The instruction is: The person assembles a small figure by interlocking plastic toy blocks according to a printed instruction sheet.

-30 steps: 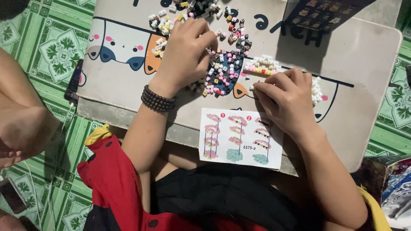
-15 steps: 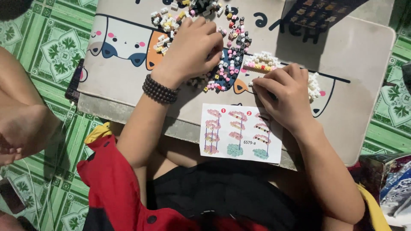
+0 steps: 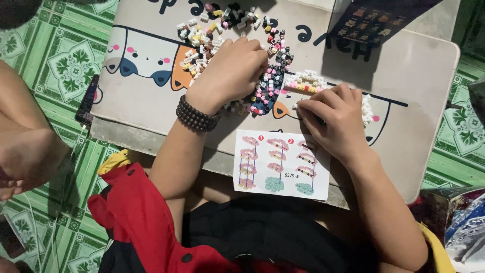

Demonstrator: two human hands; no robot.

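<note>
Bricks (image 3: 230,23) lie in a heap on the tabletop (image 3: 414,86), at 12 o'clock from the left hand (image 3: 233,71), which is nearer and curled down on them. Right hand (image 3: 331,119) pinches a small white piece (image 3: 296,106).

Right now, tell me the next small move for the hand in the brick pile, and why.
Probably draw the left hand back out of the loose bricks with one piece, toward the right hand. The right hand's fingertips pinch at a small pale build beside them, and the instruction sheet shows stacked layers.
</note>
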